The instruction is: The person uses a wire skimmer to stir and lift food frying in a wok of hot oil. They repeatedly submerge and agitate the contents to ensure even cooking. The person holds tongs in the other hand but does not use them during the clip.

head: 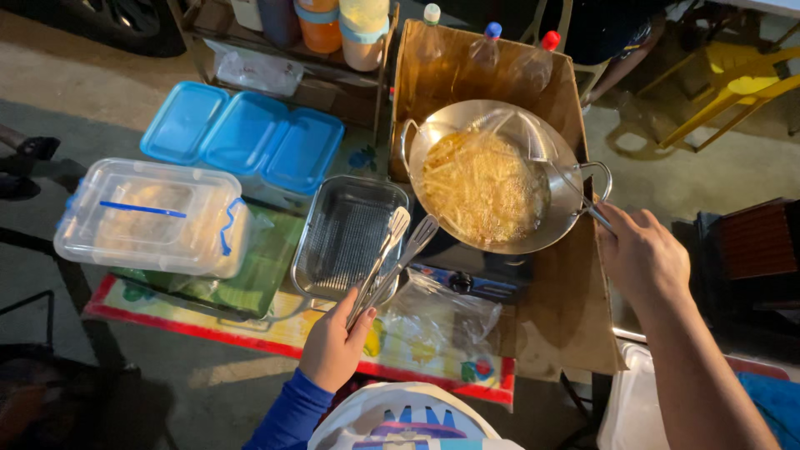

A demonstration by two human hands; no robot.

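Metal tongs [392, 254] are gripped in the left hand [336, 346], their tips held slightly apart over the wire tray [346, 237] at the table's middle, just beside the wok [492, 175], probably kept ready for lifting. The right hand [642, 254] is closed around the handle of a mesh skimmer [542, 142] dipped into the bubbling oil, where pale strips [479, 183] are being fried. The wok is shielded on the far and right sides by cardboard [467, 71]. Blue-lidded boxes [242, 133] and a clear tub [150, 217] are set along the table's left edge.
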